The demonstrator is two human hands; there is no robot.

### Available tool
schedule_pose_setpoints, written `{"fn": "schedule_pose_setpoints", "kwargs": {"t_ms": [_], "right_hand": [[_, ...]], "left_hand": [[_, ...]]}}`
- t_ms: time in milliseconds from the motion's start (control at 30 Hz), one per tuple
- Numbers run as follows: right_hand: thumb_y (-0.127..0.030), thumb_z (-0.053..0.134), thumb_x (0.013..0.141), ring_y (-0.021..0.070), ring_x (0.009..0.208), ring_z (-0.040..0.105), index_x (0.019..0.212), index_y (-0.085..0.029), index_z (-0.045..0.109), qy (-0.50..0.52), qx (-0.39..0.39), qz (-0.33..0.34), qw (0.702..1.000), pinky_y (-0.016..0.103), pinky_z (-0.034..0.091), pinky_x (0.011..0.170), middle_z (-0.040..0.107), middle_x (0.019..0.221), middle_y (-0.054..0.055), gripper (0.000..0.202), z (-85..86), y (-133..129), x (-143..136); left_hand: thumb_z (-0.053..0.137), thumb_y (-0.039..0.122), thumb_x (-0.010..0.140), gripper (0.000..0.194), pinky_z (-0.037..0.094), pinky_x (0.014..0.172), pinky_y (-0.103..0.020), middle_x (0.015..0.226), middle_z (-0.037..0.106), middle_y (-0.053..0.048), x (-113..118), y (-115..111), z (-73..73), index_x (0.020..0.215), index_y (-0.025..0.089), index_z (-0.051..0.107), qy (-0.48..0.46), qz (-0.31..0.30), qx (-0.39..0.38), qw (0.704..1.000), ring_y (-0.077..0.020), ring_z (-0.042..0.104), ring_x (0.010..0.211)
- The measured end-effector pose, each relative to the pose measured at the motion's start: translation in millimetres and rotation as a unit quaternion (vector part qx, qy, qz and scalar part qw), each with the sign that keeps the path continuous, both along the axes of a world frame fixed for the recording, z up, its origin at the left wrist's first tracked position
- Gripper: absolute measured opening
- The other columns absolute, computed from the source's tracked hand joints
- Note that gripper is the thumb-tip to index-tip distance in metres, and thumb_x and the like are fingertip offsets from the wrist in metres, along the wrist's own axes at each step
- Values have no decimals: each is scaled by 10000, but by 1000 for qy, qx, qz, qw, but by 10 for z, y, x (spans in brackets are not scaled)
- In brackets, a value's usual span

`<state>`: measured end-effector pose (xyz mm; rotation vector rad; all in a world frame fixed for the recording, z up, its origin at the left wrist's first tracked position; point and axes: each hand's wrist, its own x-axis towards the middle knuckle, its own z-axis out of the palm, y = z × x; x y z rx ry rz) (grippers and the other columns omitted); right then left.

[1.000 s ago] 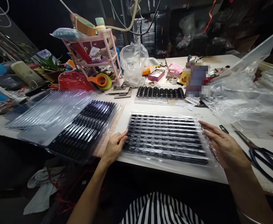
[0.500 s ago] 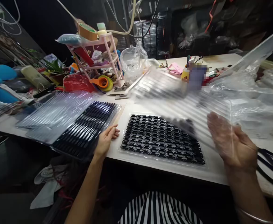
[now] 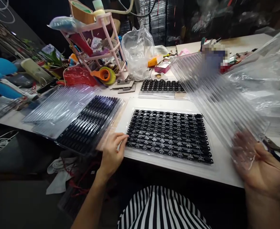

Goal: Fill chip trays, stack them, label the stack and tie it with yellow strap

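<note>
Ribbed clear lid [image 3: 216, 95] gripped in right hand [image 3: 261, 165]; left hand [image 3: 112, 152] loosely curled on black-filled tray [image 3: 169, 135].

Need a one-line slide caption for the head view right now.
Right hand lifts a clear ribbed lid beside the tray of black parts; left hand touches its edge.

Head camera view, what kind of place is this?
Probably a small assembly or packing workshop. Ribbed trays filled with rows of small black parts lie on a cluttered white worktable, the right hand holds a clear tray cover, and tape rolls sit by a pink rack.
</note>
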<state>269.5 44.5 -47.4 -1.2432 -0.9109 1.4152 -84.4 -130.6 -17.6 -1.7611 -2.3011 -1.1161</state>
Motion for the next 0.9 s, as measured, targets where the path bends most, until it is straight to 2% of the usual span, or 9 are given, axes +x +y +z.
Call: {"fn": "schedule_pose_setpoints", "kwargs": {"t_ms": [100,233,333,433,633,767,900], "right_hand": [[-426,438,855,291,1330,319,1316,-322,499,-5,3,-7,1000,511,242,1118,364,1459,28,477,-22,5,11],[-408,472,845,270,1322,342,1273,-316,547,22,-12,-24,999,463,228,1131,375,1452,19,444,-28,-4,20],[-385,485,843,247,1310,371,1247,-310,573,34,-19,-36,999,421,211,1139,394,1440,12,420,-21,-8,14],[-380,470,849,242,1318,358,1260,-307,562,30,-15,-34,999,427,231,1132,391,1443,15,427,-19,-6,11],[-394,437,858,265,1321,354,1340,-266,478,13,6,-17,1000,470,248,1116,405,1439,73,500,-67,31,44],[-397,418,874,248,1295,406,1314,-276,498,44,7,-2,999,482,276,1096,448,1413,67,464,-141,69,100],[-390,316,921,245,1298,401,1335,-304,460,-15,76,54,996,534,326,1054,454,1409,54,447,-221,90,164]], "left_hand": [[507,123,863,198,467,853,-360,969,606,-75,263,-148,-65,1015,190,614,27,-73,-3,997,-198,565,948],[505,87,854,320,433,919,-394,1107,597,-115,514,-203,-161,1161,168,542,44,-173,-30,983,-223,530,1060],[512,116,862,347,408,942,-417,1130,604,-119,569,-164,-187,1206,161,514,63,-181,-60,980,-231,526,1076],[506,150,875,330,417,920,-419,1098,623,-112,554,-126,-190,1205,164,513,70,-175,-66,980,-228,547,1040],[498,119,872,294,424,901,-425,1064,630,-106,588,-109,-207,1159,176,532,55,-179,-20,982,-221,553,1014],[507,81,857,318,423,908,-414,1074,619,-109,717,-56,-211,1162,169,524,32,-212,1,977,-218,541,1032],[521,87,853,334,411,937,-416,1107,611,-120,863,30,-220,1181,151,512,30,-258,-8,966,-222,529,1065]]}}
